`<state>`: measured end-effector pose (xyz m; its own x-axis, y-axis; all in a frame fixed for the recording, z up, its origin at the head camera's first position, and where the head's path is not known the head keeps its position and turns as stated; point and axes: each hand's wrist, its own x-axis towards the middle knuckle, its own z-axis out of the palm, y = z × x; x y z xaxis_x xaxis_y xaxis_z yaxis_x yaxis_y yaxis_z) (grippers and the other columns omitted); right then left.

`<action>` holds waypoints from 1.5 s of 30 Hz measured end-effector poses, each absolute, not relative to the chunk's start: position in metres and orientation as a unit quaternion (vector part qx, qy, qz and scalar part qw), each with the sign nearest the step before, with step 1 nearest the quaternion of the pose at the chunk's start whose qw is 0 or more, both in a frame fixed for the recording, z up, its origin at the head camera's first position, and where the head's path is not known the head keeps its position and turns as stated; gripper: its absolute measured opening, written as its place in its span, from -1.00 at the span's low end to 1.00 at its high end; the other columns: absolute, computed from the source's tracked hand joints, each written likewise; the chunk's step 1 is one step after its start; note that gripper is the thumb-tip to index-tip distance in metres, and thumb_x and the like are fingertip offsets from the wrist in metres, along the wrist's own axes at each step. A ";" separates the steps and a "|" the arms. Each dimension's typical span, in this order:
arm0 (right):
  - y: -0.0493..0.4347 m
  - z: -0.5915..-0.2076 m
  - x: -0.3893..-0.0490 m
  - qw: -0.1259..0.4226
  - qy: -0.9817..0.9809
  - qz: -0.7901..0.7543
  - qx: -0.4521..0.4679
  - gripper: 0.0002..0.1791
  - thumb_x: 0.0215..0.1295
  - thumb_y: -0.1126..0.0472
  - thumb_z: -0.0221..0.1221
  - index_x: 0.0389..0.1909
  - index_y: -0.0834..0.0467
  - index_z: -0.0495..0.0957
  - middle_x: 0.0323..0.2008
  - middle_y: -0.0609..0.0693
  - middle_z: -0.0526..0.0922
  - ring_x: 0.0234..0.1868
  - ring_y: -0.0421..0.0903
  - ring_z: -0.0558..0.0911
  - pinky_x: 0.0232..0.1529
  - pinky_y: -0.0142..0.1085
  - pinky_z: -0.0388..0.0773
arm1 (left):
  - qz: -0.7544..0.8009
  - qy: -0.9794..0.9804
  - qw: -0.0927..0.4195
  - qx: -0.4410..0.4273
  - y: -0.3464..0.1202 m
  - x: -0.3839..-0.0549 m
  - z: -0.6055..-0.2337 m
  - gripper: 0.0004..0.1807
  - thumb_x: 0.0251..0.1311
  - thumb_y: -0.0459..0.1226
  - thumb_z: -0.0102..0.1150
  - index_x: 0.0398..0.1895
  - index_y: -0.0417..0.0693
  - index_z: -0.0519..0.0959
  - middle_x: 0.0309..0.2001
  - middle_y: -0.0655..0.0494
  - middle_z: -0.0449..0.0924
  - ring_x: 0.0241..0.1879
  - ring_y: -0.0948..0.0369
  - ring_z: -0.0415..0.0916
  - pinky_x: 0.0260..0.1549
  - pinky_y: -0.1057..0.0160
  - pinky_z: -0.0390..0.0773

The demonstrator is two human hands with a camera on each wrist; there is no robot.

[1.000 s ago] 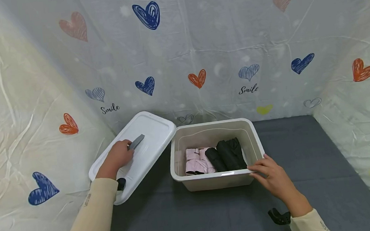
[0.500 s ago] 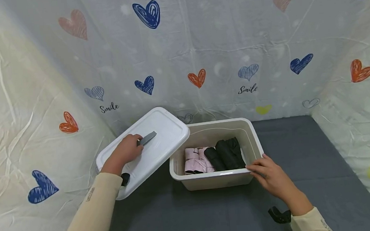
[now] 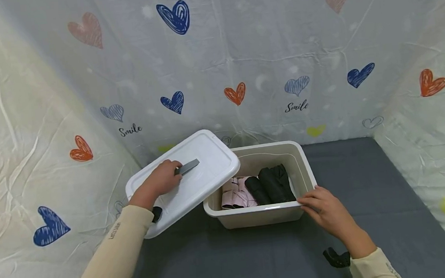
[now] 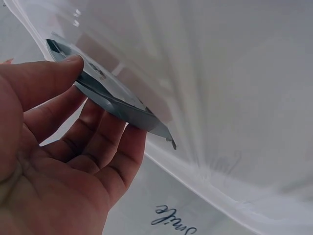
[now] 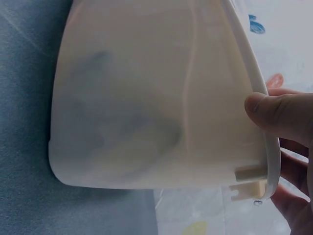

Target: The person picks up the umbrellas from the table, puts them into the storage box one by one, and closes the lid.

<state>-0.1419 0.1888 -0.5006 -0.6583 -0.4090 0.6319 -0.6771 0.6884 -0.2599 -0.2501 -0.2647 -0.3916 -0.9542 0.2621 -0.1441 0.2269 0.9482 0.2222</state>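
Note:
My left hand [image 3: 163,178] grips the grey handle [image 3: 188,166] on top of a white lid [image 3: 215,168]. In the left wrist view the thumb and fingers pinch this handle [image 4: 132,115] from both sides. The lid is tilted, its right corner overlapping the left rim of a beige plastic storage box [image 3: 261,217]. Inside the box lie folded pink clothing [image 3: 233,196] and rolled black clothing [image 3: 273,186]. At the box's front right corner, my right hand [image 3: 328,212] holds the rim. The right wrist view shows its thumb on the box wall's outer edge [image 5: 271,152].
The box stands on a dark grey tabletop [image 3: 265,259]. A pale curtain [image 3: 198,48] printed with hearts hangs close behind the table, and more of it lines both sides. A black wrist strap piece [image 3: 336,258] juts from the right sleeve.
My left hand has carried the lid rightward, so it now covers the box's back left corner and part of the pink clothing. The right hand stays on the rim.

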 end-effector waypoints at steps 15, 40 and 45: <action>0.193 -0.506 -0.140 0.320 -0.851 0.263 0.323 -0.67 0.30 0.01 0.11 -0.20 0.14 0.73 -0.23 -0.04 0.67 -0.17 -0.04 0.60 -0.19 -0.11 0.56 | 0.078 0.979 0.082 0.172 -0.236 -0.248 -0.386 -0.58 0.29 -0.33 0.04 0.18 -0.34 0.46 -0.04 -0.23 0.52 -0.11 0.01 0.48 -0.02 -0.01 0.45; 0.196 -0.517 -0.138 0.341 -0.848 0.279 0.295 -0.47 0.44 -0.10 -0.10 -0.26 0.16 0.73 -0.22 0.05 0.65 -0.10 0.03 0.56 -0.01 -0.23 0.42 | 0.048 0.969 0.107 0.215 -0.179 -0.258 -0.388 -0.58 0.29 -0.31 0.09 0.20 -0.21 0.48 -0.08 -0.08 0.51 -0.12 0.09 0.45 -0.02 0.07 0.45; 0.197 -0.519 -0.138 0.349 -0.844 0.284 0.294 -0.50 0.44 -0.09 -0.07 -0.27 0.16 0.73 -0.22 0.05 0.64 -0.12 0.02 0.56 -0.03 -0.25 0.41 | 0.050 0.968 0.116 0.217 -0.167 -0.258 -0.388 -0.58 0.29 -0.30 0.08 0.21 -0.19 0.48 -0.06 -0.07 0.51 -0.10 0.10 0.45 0.00 0.07 0.45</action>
<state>-0.1381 0.1966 -0.5190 -0.5842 -0.2972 0.7553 -0.6933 0.6666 -0.2739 -0.2578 -0.1672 -0.3883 -0.8790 0.4315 -0.2028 0.4081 0.9009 0.1479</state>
